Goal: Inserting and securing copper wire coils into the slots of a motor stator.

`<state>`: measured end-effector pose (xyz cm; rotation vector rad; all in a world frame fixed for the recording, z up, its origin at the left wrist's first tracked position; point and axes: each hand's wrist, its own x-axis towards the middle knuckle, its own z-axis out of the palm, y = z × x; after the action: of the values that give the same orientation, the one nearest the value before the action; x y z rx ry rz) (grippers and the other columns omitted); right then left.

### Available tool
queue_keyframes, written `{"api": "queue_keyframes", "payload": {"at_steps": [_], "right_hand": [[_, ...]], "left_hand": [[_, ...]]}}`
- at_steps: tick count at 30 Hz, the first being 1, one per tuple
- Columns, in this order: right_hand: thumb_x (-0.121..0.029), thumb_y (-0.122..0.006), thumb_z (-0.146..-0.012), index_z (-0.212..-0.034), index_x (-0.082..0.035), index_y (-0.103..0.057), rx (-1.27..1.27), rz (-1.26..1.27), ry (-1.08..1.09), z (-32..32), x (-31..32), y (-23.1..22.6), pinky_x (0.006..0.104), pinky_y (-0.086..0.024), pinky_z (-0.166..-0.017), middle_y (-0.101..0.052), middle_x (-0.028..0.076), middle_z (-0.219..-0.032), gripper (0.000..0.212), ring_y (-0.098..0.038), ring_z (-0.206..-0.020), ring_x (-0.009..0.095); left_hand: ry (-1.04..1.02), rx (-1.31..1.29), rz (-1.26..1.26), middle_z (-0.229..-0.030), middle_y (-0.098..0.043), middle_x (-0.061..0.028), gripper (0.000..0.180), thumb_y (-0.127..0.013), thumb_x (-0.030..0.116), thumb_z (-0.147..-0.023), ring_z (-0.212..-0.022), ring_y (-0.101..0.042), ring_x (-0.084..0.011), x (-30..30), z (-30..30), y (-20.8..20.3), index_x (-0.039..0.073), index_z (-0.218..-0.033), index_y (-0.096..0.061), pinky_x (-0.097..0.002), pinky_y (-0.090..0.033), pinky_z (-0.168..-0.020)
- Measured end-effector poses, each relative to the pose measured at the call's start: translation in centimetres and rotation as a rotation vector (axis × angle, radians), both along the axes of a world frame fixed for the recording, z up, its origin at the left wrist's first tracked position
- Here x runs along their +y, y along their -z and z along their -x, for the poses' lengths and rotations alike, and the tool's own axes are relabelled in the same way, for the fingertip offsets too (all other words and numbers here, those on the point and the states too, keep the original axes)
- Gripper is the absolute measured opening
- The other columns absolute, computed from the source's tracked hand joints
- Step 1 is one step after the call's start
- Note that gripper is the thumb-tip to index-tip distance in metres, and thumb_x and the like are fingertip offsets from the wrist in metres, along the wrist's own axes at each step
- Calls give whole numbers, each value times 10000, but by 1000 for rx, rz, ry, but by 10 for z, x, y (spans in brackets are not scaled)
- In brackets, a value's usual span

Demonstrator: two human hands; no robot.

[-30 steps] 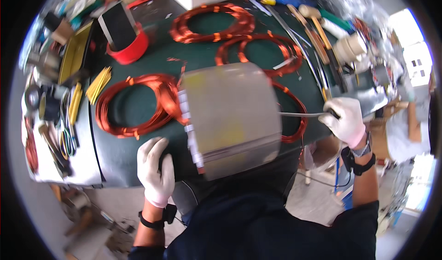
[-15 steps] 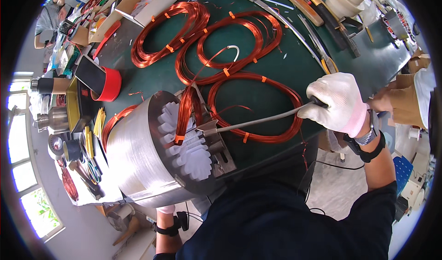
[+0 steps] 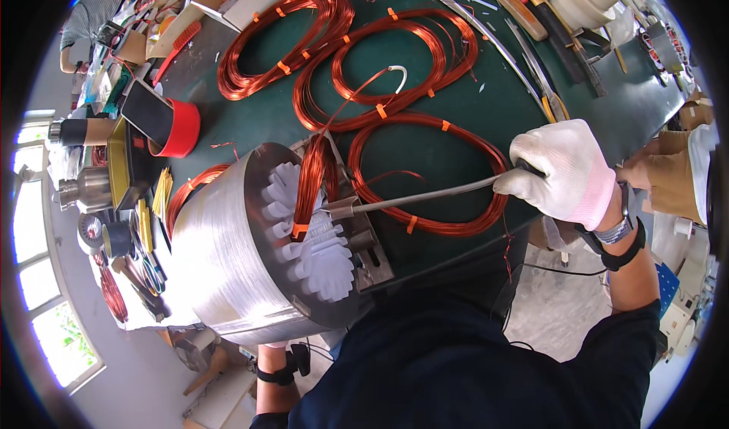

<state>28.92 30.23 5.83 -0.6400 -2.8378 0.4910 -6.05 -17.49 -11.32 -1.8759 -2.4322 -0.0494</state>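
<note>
My right hand (image 3: 563, 172), in a white glove with a pink cuff, is closed around the dark handle of a long metal rod tool (image 3: 433, 195). The tool's flat, wide tip rests at the open end of a silver motor stator (image 3: 220, 254), beside the copper winding coil (image 3: 313, 190) that hangs into it. White slot liners (image 3: 323, 258) fan out around the stator's bore. My left hand (image 3: 275, 345) is at the stator's lower side; only a strip of glove and the wrist show, and its fingers are hidden.
Taped copper wire coils (image 3: 380, 110) lie on the dark green table (image 3: 250, 121). A red holder (image 3: 182, 129) stands left, near metal bottles (image 3: 95, 192). Hammers (image 3: 558, 38) and shears (image 3: 543, 87) lie at the far right. Another person (image 3: 91, 19) is at far left.
The whole view has shifted slightly. My right hand keeps its grip on the rod tool, whose tip stays at the stator's end beside the copper coil.
</note>
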Motion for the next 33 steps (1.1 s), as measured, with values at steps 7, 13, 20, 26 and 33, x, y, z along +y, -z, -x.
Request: {"api": "queue_keyframes", "payload": {"at_steps": [7,13,20,26,33], "right_hand": [[-448,-863,-789,-631,-63,-584,-14,22,-29,2,3,-3,415,-426,-469,-541,125,-556,500,-594,-526,344],[-458,-851,-806,-608,-63,-589,-33,-52,-93,28,12,-24,412,-455,-489,-562,137,-552,514,-618,-545,349],[-428,-857,-786,-674,-59,-605,-15,-190,-147,62,-10,-36,456,-467,-527,-567,153,-585,460,-623,-580,374],[-284,-839,-783,-646,-38,-582,-12,-150,-110,76,-39,-38,447,-456,-532,-566,167,-596,381,-618,-590,378],[-270,-767,-806,-695,-30,-646,-135,-87,-23,79,-45,-50,430,-477,-577,-613,172,-660,290,-642,-635,375]], "left_hand": [[69,150,90,-1380,-619,-239,620,-705,383,-944,-1260,-597,-385,44,-15,32,19,-1425,-563,-484,-461,-1114],[133,271,146,-1412,-611,-244,687,-719,446,-950,-1285,-589,-386,-27,24,39,29,-1466,-542,-492,-453,-1134],[-307,-569,-474,-1201,-671,-229,348,-674,87,-891,-1101,-656,-408,92,-20,-36,-57,-1208,-670,-460,-516,-993],[-222,-458,-633,-1089,-695,-172,265,-632,-74,-885,-1013,-682,-308,133,25,-146,-39,-1142,-685,-366,-530,-932],[-379,-72,-407,-968,-697,-183,218,-661,216,-920,-963,-673,-383,129,202,-128,23,-1001,-722,-463,-526,-881]]}}
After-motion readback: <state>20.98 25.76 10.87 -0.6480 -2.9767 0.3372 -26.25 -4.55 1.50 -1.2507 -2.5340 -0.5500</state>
